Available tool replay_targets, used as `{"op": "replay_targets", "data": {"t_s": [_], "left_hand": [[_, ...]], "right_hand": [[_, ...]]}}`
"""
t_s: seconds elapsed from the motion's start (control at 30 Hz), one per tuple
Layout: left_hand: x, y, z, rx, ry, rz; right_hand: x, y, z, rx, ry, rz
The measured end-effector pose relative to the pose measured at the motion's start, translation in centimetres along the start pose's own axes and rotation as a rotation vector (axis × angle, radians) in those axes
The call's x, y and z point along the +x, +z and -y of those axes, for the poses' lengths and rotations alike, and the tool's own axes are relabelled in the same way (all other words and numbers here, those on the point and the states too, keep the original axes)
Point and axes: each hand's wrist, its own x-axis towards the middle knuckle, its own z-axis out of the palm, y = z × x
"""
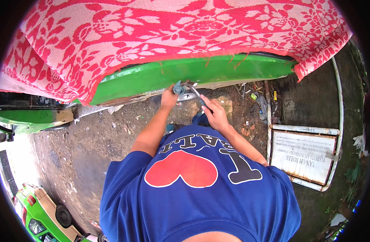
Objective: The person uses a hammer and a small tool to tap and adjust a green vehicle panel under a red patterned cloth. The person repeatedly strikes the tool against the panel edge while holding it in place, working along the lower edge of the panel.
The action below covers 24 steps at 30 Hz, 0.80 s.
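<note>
My right hand (216,116) is closed around the handle of a hammer (195,91), whose head points up and to the left toward the lower edge of a green car body panel (152,76). Just left of the hammer head, my left hand (168,98) grips a blue-grey piece (178,87); its exact kind is too small to tell. Both hands are close together against the car's lower side, above a wheel (187,97) that is partly hidden. A red and pink flowered cloth (185,30) drapes over the upper part of the car.
Bare, stained ground (88,149) with scattered litter lies below the car. On the right stands a white metal frame with a sign board (304,155). A green vehicle part (31,119) is at the left, and another green and tan car (43,213) at the lower left.
</note>
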Motion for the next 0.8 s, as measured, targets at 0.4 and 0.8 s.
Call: {"op": "replay_targets", "data": {"t_s": [0.4, 0.8], "left_hand": [[1.8, 0.8, -0.4, 0.124, -0.029, 0.012], [2.4, 0.4, -0.3, 0.096, 0.072, 0.076]], "right_hand": [[1.4, 1.2, -1.8, 0.012, 0.095, -0.030], [0.1, 3.6, -0.8, -0.110, 0.167, -0.056]]}}
